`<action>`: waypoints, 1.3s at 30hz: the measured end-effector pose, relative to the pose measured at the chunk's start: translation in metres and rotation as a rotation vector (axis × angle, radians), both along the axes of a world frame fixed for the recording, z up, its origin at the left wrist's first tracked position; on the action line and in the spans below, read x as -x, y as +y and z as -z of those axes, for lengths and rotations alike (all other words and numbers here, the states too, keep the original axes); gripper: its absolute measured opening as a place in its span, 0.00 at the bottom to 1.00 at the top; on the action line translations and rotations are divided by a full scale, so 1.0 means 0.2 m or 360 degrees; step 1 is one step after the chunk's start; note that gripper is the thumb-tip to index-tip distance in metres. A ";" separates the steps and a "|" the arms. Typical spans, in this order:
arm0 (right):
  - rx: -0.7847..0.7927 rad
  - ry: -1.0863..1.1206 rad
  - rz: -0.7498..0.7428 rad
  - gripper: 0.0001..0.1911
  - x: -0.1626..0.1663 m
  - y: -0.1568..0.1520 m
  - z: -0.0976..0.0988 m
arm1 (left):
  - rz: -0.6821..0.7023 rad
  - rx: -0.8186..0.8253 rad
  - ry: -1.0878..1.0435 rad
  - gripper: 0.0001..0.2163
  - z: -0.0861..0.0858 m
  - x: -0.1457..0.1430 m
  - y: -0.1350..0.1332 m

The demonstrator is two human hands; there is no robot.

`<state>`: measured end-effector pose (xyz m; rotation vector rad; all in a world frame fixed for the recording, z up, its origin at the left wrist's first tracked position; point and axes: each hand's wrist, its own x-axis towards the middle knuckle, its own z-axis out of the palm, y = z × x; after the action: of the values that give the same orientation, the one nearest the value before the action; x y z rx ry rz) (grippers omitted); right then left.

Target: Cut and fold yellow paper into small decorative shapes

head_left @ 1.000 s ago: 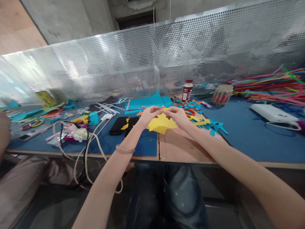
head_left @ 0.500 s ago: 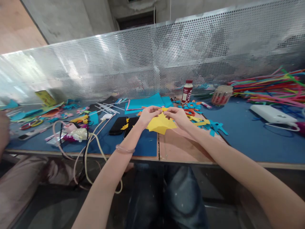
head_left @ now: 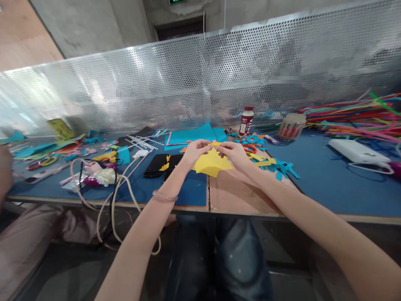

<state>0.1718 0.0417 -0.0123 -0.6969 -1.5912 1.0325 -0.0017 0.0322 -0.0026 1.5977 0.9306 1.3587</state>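
Observation:
Both hands meet over the middle of the table around a small yellow paper cutout (head_left: 216, 144). My left hand (head_left: 197, 151) pinches its left side between thumb and fingers. On the other side, my right hand (head_left: 232, 152) grips it with fingertips closed. Just beneath them is a larger yellow paper sheet (head_left: 213, 164) with a jagged outline; whether the hands touch it I cannot tell. Left of my left hand lies a black phone (head_left: 155, 166), and small yellow scraps (head_left: 165, 165) rest near it. Red-handled scissors (head_left: 250, 148) show partly behind my right hand.
Blue sheets (head_left: 191, 136) and a dark red bottle (head_left: 246, 120) stand at the back. A plastic jar (head_left: 292, 126), pipe cleaners (head_left: 354, 115) and a white power bank (head_left: 357, 151) lie right. A glue gun (head_left: 103, 176) with loose cables hangs over the left edge. Another person's hand (head_left: 5, 171) is far left.
Hardly anything differs. Both hands keep the same pinch on the yellow cutout, and the camera view has shifted very slightly.

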 end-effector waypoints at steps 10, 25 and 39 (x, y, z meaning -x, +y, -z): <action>0.0028 0.0087 -0.0047 0.14 0.01 -0.01 0.00 | 0.0070 -0.0008 -0.0047 0.14 0.02 0.00 0.02; 0.0138 0.0190 -0.0134 0.12 0.02 0.01 0.02 | 0.0014 0.0042 -0.0051 0.14 0.00 0.00 0.00; 0.0099 0.0050 -0.0098 0.14 0.02 0.02 0.04 | 0.0077 0.0109 -0.0082 0.12 0.03 0.01 0.01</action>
<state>0.1687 0.0458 -0.0207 -0.6740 -1.5674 1.1372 -0.0029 0.0349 -0.0082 1.5175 0.8930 1.3145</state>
